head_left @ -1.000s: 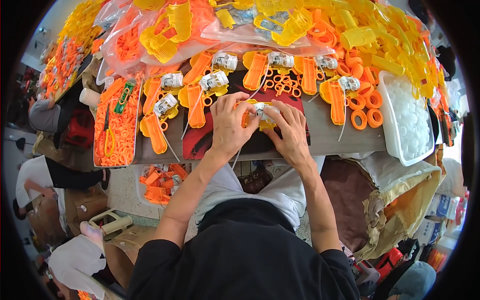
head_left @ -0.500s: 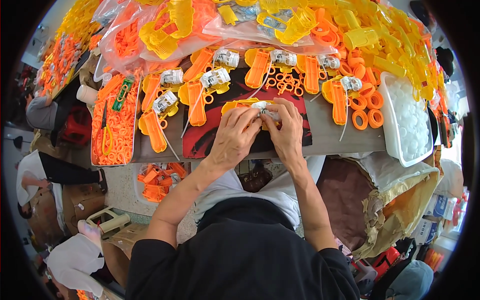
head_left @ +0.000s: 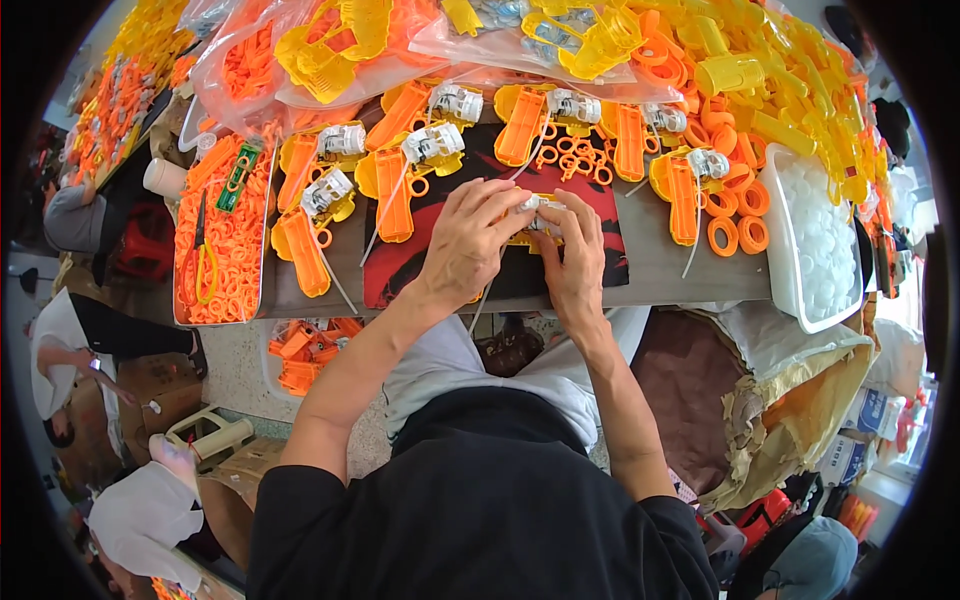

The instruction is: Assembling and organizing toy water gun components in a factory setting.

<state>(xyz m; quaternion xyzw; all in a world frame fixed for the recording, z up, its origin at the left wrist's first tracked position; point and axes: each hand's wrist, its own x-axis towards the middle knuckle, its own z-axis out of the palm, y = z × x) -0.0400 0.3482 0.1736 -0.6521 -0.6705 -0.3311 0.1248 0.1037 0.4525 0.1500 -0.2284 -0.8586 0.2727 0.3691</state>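
Both hands are at a yellow plastic toy shell with a white mechanism over the dark red-and-black mat. My left hand closes on its left side, fingers bent over the top. Pinched against the right side are the thumb and fingers of my right hand. A thin white strip hangs below the left hand at the table edge. Most of the shell is hidden by the fingers. Similar yellow shells with orange handles and white mechanisms lie around the mat. Small orange rings lie just beyond the hands.
At left, a tray of orange parts holds scissors and a green tool. A white bin of translucent caps stands right, beside larger orange rings. Bags and yellow parts crowd the back. Other people sit at left.
The shell has shifted in my hands, and less yellow shows at its left. A white strip now hangs below my left hand. The view has tilted slightly.
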